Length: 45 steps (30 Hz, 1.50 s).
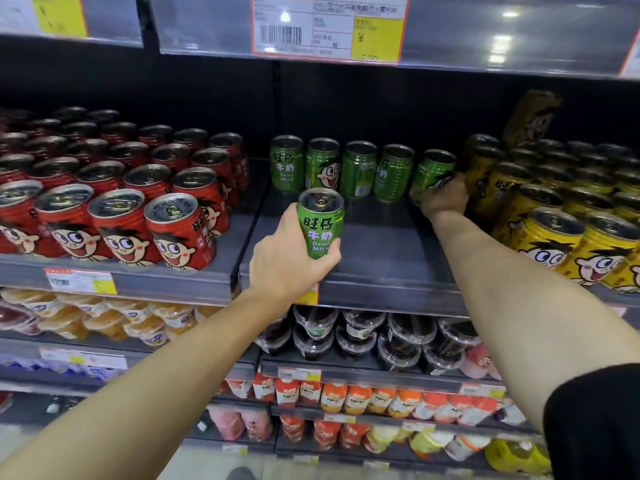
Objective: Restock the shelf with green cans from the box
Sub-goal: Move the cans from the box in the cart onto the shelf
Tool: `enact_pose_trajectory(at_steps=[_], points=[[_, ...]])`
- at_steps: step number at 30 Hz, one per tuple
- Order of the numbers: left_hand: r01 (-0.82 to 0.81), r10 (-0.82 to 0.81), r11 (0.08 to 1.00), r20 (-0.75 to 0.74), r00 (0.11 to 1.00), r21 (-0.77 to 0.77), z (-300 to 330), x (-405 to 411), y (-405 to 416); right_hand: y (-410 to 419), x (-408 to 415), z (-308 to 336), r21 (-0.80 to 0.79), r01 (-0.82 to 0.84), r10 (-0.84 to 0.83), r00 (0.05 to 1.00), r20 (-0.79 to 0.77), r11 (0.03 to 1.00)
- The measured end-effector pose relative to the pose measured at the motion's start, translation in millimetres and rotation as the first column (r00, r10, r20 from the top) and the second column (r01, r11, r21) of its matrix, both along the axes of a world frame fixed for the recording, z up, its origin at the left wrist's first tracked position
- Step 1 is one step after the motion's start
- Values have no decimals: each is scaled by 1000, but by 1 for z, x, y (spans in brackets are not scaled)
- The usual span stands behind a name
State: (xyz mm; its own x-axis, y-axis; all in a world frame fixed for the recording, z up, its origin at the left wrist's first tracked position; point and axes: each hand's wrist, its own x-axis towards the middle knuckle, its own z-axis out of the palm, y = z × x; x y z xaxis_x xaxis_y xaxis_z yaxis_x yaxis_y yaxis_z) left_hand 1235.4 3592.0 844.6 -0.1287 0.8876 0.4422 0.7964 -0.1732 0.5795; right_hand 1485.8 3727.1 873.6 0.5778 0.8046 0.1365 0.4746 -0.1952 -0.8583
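Fingers, left: my left hand (287,258) grips one green can (320,223) upright, thumb on the near left of the wall, fingertips (333,249) wrapping the lower right just under the label.
Fingers, right: my right hand (444,199) is curled round the lower body of the end can (435,173) at the right of the back row; thumb and fingers are on the can, though I cannot tell how firmly they hold.
Held can, position: above the front part of the shelf (381,251), apart from the back row and in front of its second can; whether its base touches the shelf I cannot tell, since my hand hides it.
End can, position: tilted slightly, just beside the yellow cans (547,237), at or near the shelf surface; the base is hidden behind my hand.
Done so far: four green cans (341,169) stand upright along the back of the bay, with the end can as a fifth being set in line.
Left to do: by my judgement most of the job, as the middle and front of the green bay are bare grey shelf.
Neighbours: red cans (138,202) fill the bay to the left, yellow cans the bay to the right.
Box: not in view, so its remaining stock cannot be told.
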Motion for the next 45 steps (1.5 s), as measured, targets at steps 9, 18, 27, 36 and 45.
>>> enact_pose_trajectory(at_steps=[9, 18, 27, 36, 45], points=[[-4, 4, 1000, 24, 1000, 19, 0, 1, -3, 5, 3, 0, -15, -22, 23, 999, 26, 1000], [-7, 7, 1000, 18, 1000, -15, 2, 0, -3, -1, 3, 10, -88, -88, 89, 996, 8, 992], [1, -1, 1000, 16, 1000, -18, 4, -3, -6, -74, -11, 3, -182, -219, 244, 962, 126, 959], [-23, 23, 1000, -13, 1000, -12, 2, -1, -6, -149, -61, -16, -408, -307, 505, 628, 592, 860], [16, -16, 999, 11, 1000, -28, 5, 0, -10, -161, -66, -28, -361, -239, 431, 582, 690, 901]])
